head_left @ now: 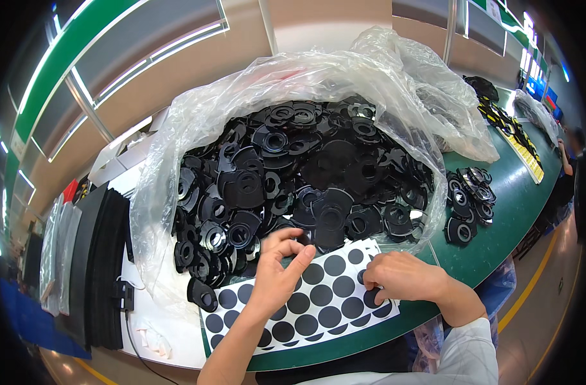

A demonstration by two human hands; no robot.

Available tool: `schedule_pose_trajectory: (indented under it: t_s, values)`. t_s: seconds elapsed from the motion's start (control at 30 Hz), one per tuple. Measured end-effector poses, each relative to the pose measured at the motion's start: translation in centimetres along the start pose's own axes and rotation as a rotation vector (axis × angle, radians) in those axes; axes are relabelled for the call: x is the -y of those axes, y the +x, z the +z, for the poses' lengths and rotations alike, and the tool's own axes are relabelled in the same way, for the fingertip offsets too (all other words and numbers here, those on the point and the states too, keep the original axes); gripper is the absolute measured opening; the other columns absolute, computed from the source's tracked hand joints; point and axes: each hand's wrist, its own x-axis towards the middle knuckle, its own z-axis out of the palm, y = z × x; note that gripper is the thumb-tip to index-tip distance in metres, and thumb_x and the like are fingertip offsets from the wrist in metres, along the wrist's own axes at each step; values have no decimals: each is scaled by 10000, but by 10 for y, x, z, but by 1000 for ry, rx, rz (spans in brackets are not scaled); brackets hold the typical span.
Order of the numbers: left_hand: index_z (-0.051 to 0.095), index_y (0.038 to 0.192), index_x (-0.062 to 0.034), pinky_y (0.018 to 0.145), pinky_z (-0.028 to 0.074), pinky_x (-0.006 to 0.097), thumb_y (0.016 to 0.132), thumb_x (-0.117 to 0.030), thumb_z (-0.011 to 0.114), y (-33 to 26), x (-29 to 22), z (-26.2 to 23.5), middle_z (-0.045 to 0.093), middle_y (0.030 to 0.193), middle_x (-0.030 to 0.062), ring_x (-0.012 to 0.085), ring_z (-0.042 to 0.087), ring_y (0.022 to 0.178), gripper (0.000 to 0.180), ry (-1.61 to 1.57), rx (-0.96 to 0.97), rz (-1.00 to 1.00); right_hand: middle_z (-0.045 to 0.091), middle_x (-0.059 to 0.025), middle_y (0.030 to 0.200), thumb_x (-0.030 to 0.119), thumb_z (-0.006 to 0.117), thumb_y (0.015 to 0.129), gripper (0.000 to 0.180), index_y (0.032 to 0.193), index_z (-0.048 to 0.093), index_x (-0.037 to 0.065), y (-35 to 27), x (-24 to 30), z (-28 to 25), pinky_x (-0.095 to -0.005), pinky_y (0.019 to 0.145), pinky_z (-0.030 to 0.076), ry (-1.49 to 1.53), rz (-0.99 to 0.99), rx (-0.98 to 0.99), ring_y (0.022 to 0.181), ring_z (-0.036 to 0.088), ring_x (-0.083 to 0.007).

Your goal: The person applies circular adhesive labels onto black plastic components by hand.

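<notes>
Left hand (277,273) half-curled, thumb well apart — right hand (395,276) bunched at a dark dot (372,298) on the sticker sheet (313,309), can't tell if gripping. Black plastic parts (244,186) fill the bag (171,131) beyond.

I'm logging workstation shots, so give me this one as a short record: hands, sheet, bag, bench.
Sheet: white, with dark circles
Left hand: over the sheet, fingers curled, no held item visible
Right hand: at the sheet's right end; grip unclear
Bag: clear plastic, open, heaped with black parts
Bench: green, loose parts at right
</notes>
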Motion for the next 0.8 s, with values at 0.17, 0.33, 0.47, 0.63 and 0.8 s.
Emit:
schedule_pose_trajectory:
  t_s: [0.17,0.33,0.47,0.63,0.8]
  values:
    - [561,968,16,1080,319,426,964,-567,361,-6,-3,20,451,1363,158,244,442,1246,616,-913,212,-337,639,-134,825,90,780,635,227,777,617,21,2,-6,0,-412,703,489,50,-15,72,867,625,-321]
    - [540,960,-62,952,447,474,980,-577,222,-7,9,30,435,1381,175,344,437,1267,605,-1355,354,-378,631,-135,765,75,767,650,201,759,607,19,3,-2,-1,-414,675,492,89,-2,40,780,633,-336]
    - [503,1093,-112,756,477,376,991,-554,133,-12,31,41,490,1319,151,299,532,1128,585,-1256,410,-517,624,-136,725,87,754,656,195,764,611,11,-4,2,8,-414,663,495,38,-35,-106,741,632,-348]
    - [465,1232,-108,753,492,364,1005,-507,86,-8,27,48,504,1289,171,281,557,1062,595,-1044,321,-589,609,-66,808,130,747,668,137,732,646,61,-17,11,5,-371,640,493,-268,-165,-108,819,603,-246]
    - [470,1192,-107,752,493,377,1001,-516,93,-7,28,50,518,1247,190,291,560,1060,587,-1080,317,-567,575,-49,852,97,739,720,82,734,665,63,-30,-2,-38,-317,650,488,166,-471,-142,807,570,-218]
